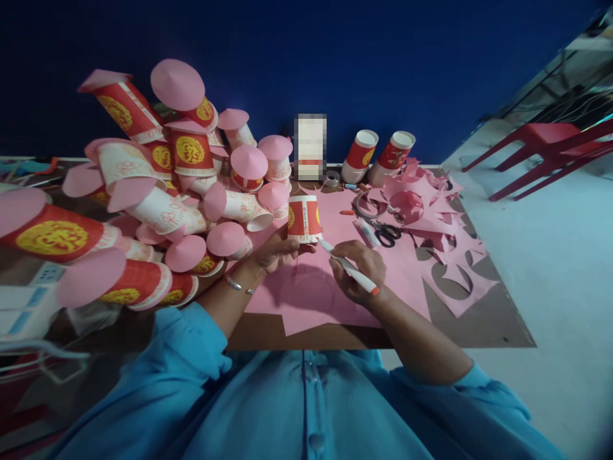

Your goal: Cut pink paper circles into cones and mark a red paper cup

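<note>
My left hand (pixel 278 250) grips a red and white paper cup (pixel 304 217) with yellow round prints, its fingers at the cup's lower edge. The cup is held bottom up above the pink paper. In my right hand (pixel 359 268) is a white marker (pixel 353 273) with an orange end. The marker's tip meets or nearly meets the lower right rim of the cup; I cannot tell which. Beneath both hands lies a large sheet of pink paper (pixel 268 300), with faint curved lines on it.
At the left, many paper cups with pink cone tops (pixel 179 84) are heaped. Two stacks of cups (pixel 360 157) stand at the back. To the right are black-handled scissors (pixel 387 235), a glue tube (pixel 366 234), a tape roll (pixel 331 179) and pink paper scraps (pixel 454 287). A red stool (pixel 546 144) stands beyond.
</note>
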The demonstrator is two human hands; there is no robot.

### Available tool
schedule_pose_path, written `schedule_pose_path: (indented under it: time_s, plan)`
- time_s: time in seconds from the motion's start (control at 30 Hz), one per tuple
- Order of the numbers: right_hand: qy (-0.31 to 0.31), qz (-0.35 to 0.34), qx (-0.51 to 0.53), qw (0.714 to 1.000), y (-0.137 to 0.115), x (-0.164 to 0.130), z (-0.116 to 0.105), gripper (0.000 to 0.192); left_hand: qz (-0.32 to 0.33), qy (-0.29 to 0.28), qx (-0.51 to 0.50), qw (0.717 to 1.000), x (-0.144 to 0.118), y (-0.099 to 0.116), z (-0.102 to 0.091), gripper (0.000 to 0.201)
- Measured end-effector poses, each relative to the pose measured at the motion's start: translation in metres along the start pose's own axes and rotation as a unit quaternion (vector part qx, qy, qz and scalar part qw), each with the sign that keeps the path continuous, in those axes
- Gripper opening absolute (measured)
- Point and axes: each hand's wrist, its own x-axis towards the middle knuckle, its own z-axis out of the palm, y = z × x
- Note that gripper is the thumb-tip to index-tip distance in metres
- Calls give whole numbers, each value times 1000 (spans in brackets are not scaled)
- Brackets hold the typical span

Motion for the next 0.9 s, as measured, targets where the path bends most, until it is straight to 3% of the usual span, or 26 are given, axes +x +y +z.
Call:
schedule_pose_path:
  time_s: [0.33, 0.57, 0.9]
  plan:
    - [8, 6, 8, 1000, -1, -1, 0, 15, 4, 3, -37, 999, 0, 5, 3, 69]
    - [15, 2, 0, 1000, -1, -1, 0, 16, -9, -4, -56, 998, 0, 5, -1, 52]
    - [13, 0, 0, 1000, -1, 0, -1, 15, -17, -11, -26, 999, 1, 8, 5, 88]
